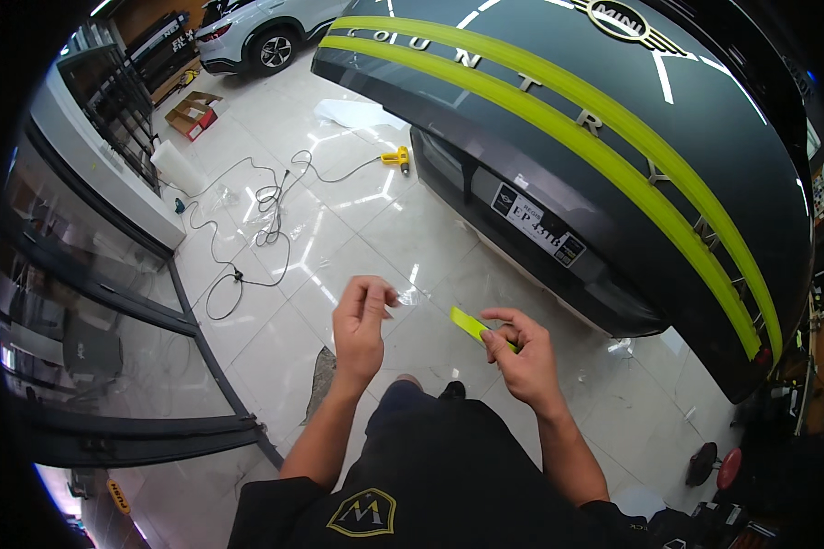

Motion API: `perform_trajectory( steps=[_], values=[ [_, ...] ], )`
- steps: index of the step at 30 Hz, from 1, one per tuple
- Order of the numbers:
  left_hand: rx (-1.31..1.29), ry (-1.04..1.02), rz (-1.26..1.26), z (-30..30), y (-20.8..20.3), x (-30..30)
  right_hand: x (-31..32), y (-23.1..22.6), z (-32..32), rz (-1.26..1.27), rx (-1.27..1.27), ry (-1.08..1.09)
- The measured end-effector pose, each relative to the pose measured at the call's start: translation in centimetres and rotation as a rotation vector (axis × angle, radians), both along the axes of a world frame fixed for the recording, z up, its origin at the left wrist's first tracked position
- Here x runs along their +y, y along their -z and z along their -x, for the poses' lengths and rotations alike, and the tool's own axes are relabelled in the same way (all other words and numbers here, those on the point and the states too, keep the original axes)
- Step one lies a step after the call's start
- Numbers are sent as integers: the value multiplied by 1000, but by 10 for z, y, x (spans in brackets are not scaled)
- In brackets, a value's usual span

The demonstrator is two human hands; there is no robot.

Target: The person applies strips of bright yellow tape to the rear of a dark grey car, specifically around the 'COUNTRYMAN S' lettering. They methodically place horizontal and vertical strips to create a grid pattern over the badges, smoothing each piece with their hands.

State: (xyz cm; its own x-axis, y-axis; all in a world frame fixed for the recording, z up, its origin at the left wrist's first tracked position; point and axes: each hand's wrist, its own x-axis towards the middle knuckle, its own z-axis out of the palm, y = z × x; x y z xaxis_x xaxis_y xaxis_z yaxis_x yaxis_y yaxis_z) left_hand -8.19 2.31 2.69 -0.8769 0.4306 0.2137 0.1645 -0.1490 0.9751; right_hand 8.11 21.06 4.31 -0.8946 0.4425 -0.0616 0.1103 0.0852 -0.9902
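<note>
My right hand (525, 361) pinches a short, flat yellow-green strip (469, 322) between thumb and fingers, its free end pointing left. To the left, my left hand (362, 325) is raised with fingers curled and pressed together; whether anything small sits in them I cannot make out. Both hands are in front of my body, apart from each other and from the car. Ahead and to the right is the rear of a dark grey car (558, 174). Two long bands of yellow-green tape (522, 91) run across it, above and below a row of metal letters (588, 122).
A yellow heat gun (395, 160) lies on the tiled floor, its black cable (270, 206) looping leftward. An open cardboard box (192, 115), a white roll (176, 166) and a silver car (270, 37) are farther back. A dark-framed glass door (110, 348) stands at left.
</note>
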Motion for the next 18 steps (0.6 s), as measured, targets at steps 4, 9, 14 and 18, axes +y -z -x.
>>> perform_trajectory(
  steps=[4,9,14,18],
  values=[
    [-189,355,198,-12,-2,34,12,-8,-9,-10,20,6],
    [-6,454,391,-17,-6,61,18,-3,-25,-80,10,82],
    [37,603,314,6,-20,91,29,-17,-33,-68,-63,130],
    [98,641,287,19,-28,103,22,-15,-52,14,84,175]
  ],
)
